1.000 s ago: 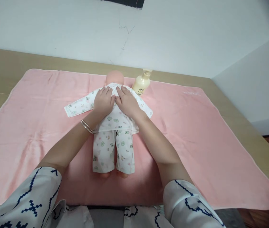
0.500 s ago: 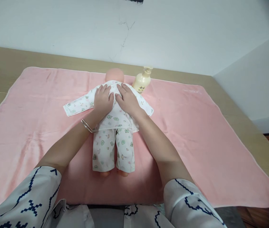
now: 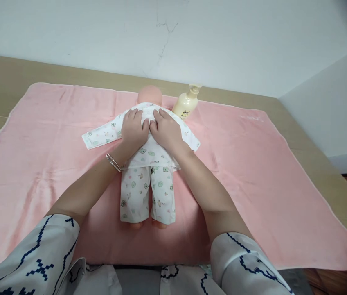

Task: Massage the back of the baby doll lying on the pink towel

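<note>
A baby doll (image 3: 149, 95) lies on a pink blanket (image 3: 247, 172), its bald head away from me and its feet toward me. It wears a white printed pajama top (image 3: 150, 153) with spread sleeves and matching pants (image 3: 135, 192). Flat on the left side of the doll's upper back rests my left hand (image 3: 134, 128), a silver bangle at its wrist. My right hand (image 3: 166, 130) lies flat on the right side, fingers pointing up toward the shoulder. Both thumbs come close together at the middle. Neither hand grips anything.
Just right of the doll's head stands a cream pump bottle (image 3: 186, 102), leaning in view. Beneath the blanket is a wooden table (image 3: 78, 76), which meets a cracked white wall (image 3: 222, 45) at the back.
The view has shifted slightly. My thumbs have come a little closer together on the doll's back; both hands stay flat on the top.
</note>
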Tool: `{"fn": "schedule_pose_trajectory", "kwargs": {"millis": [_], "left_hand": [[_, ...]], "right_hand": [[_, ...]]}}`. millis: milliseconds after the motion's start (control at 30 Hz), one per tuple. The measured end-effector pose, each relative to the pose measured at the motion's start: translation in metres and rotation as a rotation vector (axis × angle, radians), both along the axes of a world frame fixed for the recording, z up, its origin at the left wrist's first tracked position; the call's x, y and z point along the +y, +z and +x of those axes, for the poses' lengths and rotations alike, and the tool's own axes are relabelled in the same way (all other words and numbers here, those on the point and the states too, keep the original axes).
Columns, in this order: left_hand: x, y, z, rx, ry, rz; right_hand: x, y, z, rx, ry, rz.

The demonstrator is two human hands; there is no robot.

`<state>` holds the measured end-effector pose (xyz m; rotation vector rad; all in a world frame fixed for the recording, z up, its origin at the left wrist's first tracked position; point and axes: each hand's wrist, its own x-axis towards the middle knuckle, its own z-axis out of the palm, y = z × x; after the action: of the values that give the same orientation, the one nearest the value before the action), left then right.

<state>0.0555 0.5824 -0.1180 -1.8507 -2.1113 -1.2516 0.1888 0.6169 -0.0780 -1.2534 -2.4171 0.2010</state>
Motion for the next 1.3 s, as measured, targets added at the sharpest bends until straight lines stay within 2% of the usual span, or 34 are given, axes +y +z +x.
{"fn": "schedule_pose_trajectory", "kwargs": {"millis": [67,167,300,433,533,700,833,1033,1167,1300], "left_hand": [[0.004,-0.002,-0.004,0.028,-0.072,-0.04],[0.005,-0.001,-0.006,0.061,-0.109,-0.043],[-0.002,0.003,-0.004,0.087,-0.121,0.013],[-0.011,0.006,0.003,0.085,-0.012,0.027],[-0.013,0.007,0.007,0.075,0.061,0.019],[-0.009,0.011,0.011,0.01,0.068,-0.026],[-0.004,0.007,0.01,-0.038,0.024,-0.035],[0.007,-0.001,-0.001,-0.047,-0.062,-0.118],[0.011,0.001,-0.009,-0.048,-0.108,-0.148],[0.012,0.002,-0.012,-0.039,-0.149,-0.147]], "right_hand": [[0.011,-0.003,0.003,0.001,0.063,-0.035],[0.016,-0.003,0.004,0.0,0.113,-0.059],[-0.003,-0.003,-0.003,-0.032,0.022,0.006],[-0.026,-0.009,-0.011,-0.063,-0.063,0.108],[-0.03,-0.01,-0.012,-0.081,-0.082,0.107],[-0.022,-0.003,-0.011,-0.062,-0.075,0.067],[-0.006,-0.001,-0.007,-0.012,-0.055,0.025],[0.022,-0.012,0.004,0.076,0.098,-0.001],[0.025,-0.022,0.003,0.124,0.062,0.012],[0.021,-0.022,0.0,0.09,0.039,0.028]]}}
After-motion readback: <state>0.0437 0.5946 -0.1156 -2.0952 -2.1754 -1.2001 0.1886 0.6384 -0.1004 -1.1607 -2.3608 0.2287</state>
